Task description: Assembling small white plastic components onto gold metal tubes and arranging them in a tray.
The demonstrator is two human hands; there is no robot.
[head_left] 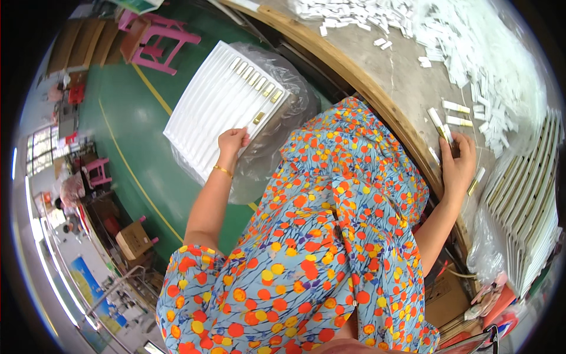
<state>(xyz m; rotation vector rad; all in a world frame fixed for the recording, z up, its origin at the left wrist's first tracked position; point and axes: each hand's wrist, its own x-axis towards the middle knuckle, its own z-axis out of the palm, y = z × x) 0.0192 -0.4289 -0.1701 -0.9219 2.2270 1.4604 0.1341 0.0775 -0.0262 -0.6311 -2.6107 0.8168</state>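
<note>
On the left, my left hand (232, 143) is closed at the right edge of a white slotted tray (197, 112); whatever its fingers pinch is too small to make out. Several small gold-and-white pieces (250, 76) sit in a row along the tray's far right side, and one gold piece (259, 117) lies just beyond my fingers. Clear plastic film (298, 97) wraps round beneath the tray. At the worktable, my right hand (458, 168) has its fingers curled on a slim white-and-gold tube (436, 118). Two similar tubes (457, 114) lie beside its fingertips, and another (476, 180) rests by the wrist.
A wooden edge (377, 88) borders the worktable. A heap of small white pieces (460, 53) covers its far side, under clear plastic. Stacked white trays (525, 200) stand at the right. Across the green floor (124, 141) are a pink stool (162, 44) and a cardboard box (134, 239).
</note>
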